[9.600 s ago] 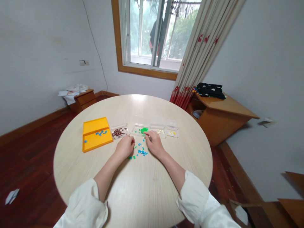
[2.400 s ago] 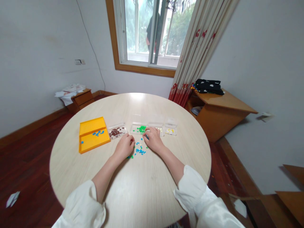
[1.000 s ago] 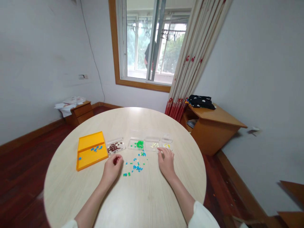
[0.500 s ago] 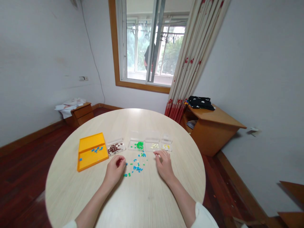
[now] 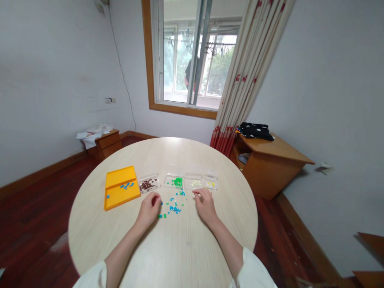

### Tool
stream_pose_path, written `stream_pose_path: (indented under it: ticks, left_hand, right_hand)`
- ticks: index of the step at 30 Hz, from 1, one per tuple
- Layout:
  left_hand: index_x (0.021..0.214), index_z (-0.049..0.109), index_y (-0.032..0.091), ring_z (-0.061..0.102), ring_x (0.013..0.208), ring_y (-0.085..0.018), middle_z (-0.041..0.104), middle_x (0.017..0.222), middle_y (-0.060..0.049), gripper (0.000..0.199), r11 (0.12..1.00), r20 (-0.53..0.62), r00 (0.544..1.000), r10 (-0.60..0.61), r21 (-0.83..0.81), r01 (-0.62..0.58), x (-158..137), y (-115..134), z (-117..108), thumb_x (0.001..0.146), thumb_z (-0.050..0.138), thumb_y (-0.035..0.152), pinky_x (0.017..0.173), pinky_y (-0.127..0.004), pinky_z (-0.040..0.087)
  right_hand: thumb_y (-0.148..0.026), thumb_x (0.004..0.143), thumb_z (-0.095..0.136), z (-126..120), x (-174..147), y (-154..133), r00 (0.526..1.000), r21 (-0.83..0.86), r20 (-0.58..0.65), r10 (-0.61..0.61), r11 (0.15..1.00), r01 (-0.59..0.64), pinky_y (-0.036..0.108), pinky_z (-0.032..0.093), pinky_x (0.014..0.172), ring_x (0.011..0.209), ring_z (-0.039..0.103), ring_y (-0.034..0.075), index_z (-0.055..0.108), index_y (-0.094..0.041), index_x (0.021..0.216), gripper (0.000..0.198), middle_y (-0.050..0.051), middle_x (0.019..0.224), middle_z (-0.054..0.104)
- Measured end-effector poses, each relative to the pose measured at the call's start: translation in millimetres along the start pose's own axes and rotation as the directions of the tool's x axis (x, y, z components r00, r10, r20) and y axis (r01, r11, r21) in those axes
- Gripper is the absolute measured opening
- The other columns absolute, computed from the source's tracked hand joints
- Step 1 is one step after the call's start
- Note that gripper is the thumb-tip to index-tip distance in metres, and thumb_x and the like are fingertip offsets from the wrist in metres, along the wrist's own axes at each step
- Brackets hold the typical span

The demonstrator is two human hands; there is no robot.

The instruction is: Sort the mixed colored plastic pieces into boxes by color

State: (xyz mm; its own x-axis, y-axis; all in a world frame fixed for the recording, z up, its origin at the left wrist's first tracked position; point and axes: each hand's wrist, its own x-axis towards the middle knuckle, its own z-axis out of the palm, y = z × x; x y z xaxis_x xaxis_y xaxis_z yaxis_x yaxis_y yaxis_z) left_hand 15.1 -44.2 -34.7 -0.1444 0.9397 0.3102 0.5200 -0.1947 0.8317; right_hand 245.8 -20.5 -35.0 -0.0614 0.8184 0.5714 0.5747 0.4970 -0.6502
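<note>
My left hand (image 5: 149,209) rests on the table left of a scatter of small blue and green pieces (image 5: 174,209). Its fingers curl round to meet the thumb; whatever may be between the tips is hidden. On the right of the scatter, my right hand (image 5: 205,204) lies with loosely bent, parted fingers and nothing visible in them. Just beyond its fingertips are clear boxes with cream pieces (image 5: 196,183) and yellow pieces (image 5: 211,184). Green pieces (image 5: 178,182) fill part of another clear box, and brown pieces (image 5: 147,185) lie in one beyond my left hand.
An open yellow case (image 5: 120,176) with several blue pieces stands at the left on the round table (image 5: 186,256). Behind are a window (image 5: 180,64) and a curtain (image 5: 240,76). A wooden desk (image 5: 279,160) with black cloth (image 5: 256,131) stands to the right.
The view has shifted slightly, so the table and its contents sit a little differently in the picture. Both hands keep nearly the same pose and place beside the scattered pieces.
</note>
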Motion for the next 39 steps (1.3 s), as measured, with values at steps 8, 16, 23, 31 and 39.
stream_pose_path:
  ticks: [8, 16, 23, 31, 39]
  left_hand:
    - [0.069, 0.05, 0.019, 0.048, 0.06, -0.016, 0.053, 0.064, 0.0, 0.016, 1.0, -0.01, 1.0, 0.0, 0.019, 0.0, 0, -2, -3, 0.074, 0.043, 0.032, 0.059, -0.028, 0.037]
    - [0.069, 0.047, 0.02, 0.048, 0.063, -0.016, 0.051, 0.065, 0.0, 0.012, 1.0, -0.039, 0.999, -0.01, 0.023, 0.011, 2, -6, -5, 0.074, 0.042, 0.029, 0.061, -0.028, 0.037]
    - [0.066, 0.046, 0.02, 0.047, 0.062, -0.016, 0.049, 0.062, 0.001, 0.01, 0.999, -0.051, 0.998, -0.044, -0.016, 0.043, 1, -1, -7, 0.074, 0.044, 0.025, 0.061, -0.027, 0.036]
    - [0.067, 0.046, 0.019, 0.047, 0.063, -0.016, 0.05, 0.064, 0.0, 0.008, 1.0, -0.017, 1.0, -0.005, -0.01, 0.005, 2, -6, -3, 0.075, 0.042, 0.021, 0.062, -0.028, 0.037]
    - [0.068, 0.05, 0.018, 0.048, 0.062, -0.015, 0.052, 0.063, 0.0, 0.009, 0.998, 0.031, 0.999, 0.029, -0.049, -0.027, -5, 3, 2, 0.076, 0.045, 0.021, 0.061, -0.027, 0.037]
  right_hand:
    - [-0.019, 0.081, 0.044, -3, -1, -7, 0.999, 0.041, 0.019, 0.026, 0.999, -0.027, 0.036, 0.037, 0.08, 0.084, 0.057, 0.021, 0.063, -0.02, 0.079, 0.018, 0.006, 0.082, 0.066]
    - [-0.018, 0.081, 0.045, 0, -5, -12, 0.997, 0.067, 0.071, -0.034, 0.997, 0.03, 0.035, 0.039, 0.078, 0.083, 0.058, 0.02, 0.062, -0.02, 0.078, 0.018, 0.004, 0.081, 0.067]
    - [-0.019, 0.08, 0.045, 5, -7, -14, 0.991, 0.08, 0.124, -0.053, 0.996, 0.043, 0.035, 0.04, 0.078, 0.083, 0.059, 0.021, 0.063, -0.02, 0.077, 0.018, 0.005, 0.081, 0.067]
    - [-0.022, 0.078, 0.046, 3, -5, -1, 0.997, 0.056, 0.066, -0.032, 0.998, 0.028, 0.037, 0.042, 0.077, 0.081, 0.059, 0.022, 0.064, -0.02, 0.075, 0.018, 0.006, 0.08, 0.067]
    - [-0.02, 0.079, 0.044, 6, -5, -1, 0.998, -0.022, 0.006, -0.06, 0.998, 0.06, 0.038, 0.042, 0.076, 0.079, 0.058, 0.021, 0.062, -0.02, 0.074, 0.018, 0.006, 0.077, 0.066]
